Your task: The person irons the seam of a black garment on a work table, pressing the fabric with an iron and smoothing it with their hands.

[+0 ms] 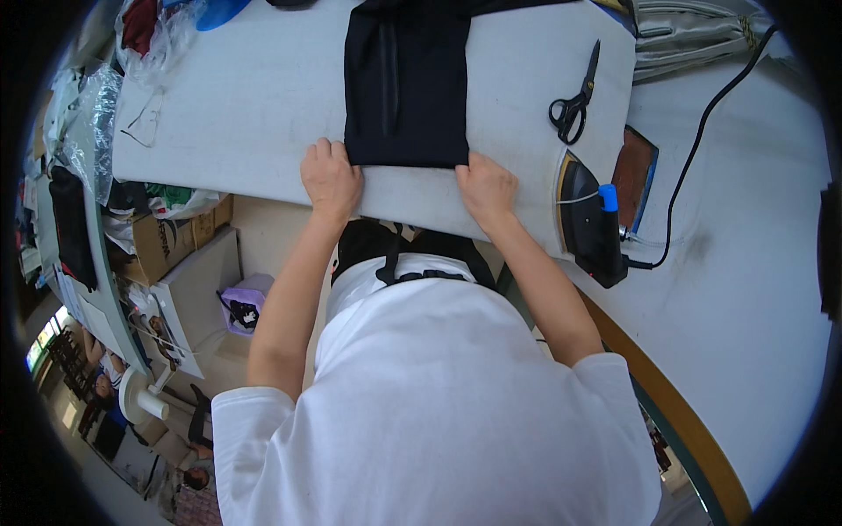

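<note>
A black garment piece [431, 85] lies flat on the pale padded ironing table [250, 118], its straight hem towards me. Down its left half runs a narrow dark strip [389, 79]. My left hand [332, 181] grips the left corner of the hem, fingers curled. At the right corner, my right hand [488, 189] pinches the edge in the same way. Between the two hands the hem looks straight. The far end of the garment runs out of view at the top.
An electric iron [589, 220] stands right of my right hand, its black cord [691, 151] trailing away. Beyond it lie black-handled scissors [579, 98]. Eyeglasses [148, 125] and clear plastic bags [154, 56] sit at left. A cardboard box [161, 246] is below. Other people appear at lower left.
</note>
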A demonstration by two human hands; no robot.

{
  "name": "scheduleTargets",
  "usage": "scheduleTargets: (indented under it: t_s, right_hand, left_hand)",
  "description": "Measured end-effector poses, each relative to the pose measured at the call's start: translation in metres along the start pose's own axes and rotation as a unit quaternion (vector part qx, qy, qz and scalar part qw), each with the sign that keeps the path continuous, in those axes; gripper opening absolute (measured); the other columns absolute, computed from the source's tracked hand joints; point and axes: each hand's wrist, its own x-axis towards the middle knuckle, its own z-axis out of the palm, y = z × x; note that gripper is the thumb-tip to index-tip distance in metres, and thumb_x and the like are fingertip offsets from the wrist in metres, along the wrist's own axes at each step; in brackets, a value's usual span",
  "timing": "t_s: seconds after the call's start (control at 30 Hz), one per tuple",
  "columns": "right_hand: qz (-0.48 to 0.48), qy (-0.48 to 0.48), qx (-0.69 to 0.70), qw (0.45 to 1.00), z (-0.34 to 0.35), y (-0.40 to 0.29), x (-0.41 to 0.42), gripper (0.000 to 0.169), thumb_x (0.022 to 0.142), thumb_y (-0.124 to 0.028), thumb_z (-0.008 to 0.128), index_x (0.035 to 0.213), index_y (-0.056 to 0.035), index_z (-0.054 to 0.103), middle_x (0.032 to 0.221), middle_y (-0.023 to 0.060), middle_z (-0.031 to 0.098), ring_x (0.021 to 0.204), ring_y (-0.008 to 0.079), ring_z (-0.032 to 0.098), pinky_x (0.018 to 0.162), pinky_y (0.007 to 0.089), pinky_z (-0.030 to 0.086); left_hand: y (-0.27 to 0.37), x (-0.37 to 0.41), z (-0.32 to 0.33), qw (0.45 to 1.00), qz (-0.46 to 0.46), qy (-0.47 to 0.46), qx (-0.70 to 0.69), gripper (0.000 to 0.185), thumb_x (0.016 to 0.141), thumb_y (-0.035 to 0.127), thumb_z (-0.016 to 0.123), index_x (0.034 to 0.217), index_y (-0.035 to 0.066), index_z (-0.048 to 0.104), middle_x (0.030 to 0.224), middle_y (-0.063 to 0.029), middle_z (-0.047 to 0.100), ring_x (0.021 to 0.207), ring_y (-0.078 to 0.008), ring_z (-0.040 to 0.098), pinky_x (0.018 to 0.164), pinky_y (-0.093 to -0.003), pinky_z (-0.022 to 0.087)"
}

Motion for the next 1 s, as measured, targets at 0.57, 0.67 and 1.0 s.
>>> scheduleTargets:
  t_s: [0.57, 0.67, 1.0]
  right_hand:
    - [-0.038, -0.010, 0.101, 0.994, -0.039, -0.018, -0.006, 0.021, 0.088, -0.026, 0.075, 0.096, -0.0067, 0.069, 0.097, 0.0117, 0.072, 0.086, 0.0340, 0.069, 0.076, 0.0474, 0.054]
    - [-0.157, 0.067, 0.150, 0.974, -0.044, -0.034, 0.014, 0.028, 0.084, -0.021, 0.080, 0.107, -0.0082, 0.070, 0.108, 0.0096, 0.071, 0.105, 0.0316, 0.065, 0.092, 0.0457, 0.050]
    - [-0.257, -0.085, 0.062, 0.961, -0.020, -0.037, 0.040, 0.035, 0.079, -0.018, 0.085, 0.111, -0.0098, 0.074, 0.106, 0.0075, 0.068, 0.111, 0.0294, 0.058, 0.106, 0.0435, 0.040]
  left_hand:
    - [-0.007, -0.026, -0.006, 0.996, 0.054, 0.013, -0.069, 0.021, 0.079, 0.000, 0.073, 0.098, 0.000, 0.065, 0.096, -0.0147, 0.065, 0.092, -0.0347, 0.064, 0.080, -0.0463, 0.053]
    - [0.013, -0.016, -0.027, 0.988, 0.051, 0.086, -0.117, 0.035, 0.080, 0.000, 0.075, 0.114, -0.001, 0.068, 0.115, -0.0137, 0.070, 0.112, -0.0338, 0.063, 0.100, -0.0474, 0.048]
    - [0.025, 0.028, -0.034, 0.950, 0.146, -0.201, -0.187, 0.019, 0.075, 0.013, 0.084, 0.093, 0.008, 0.079, 0.090, -0.0060, 0.066, 0.104, -0.0268, 0.061, 0.110, -0.0476, 0.036]
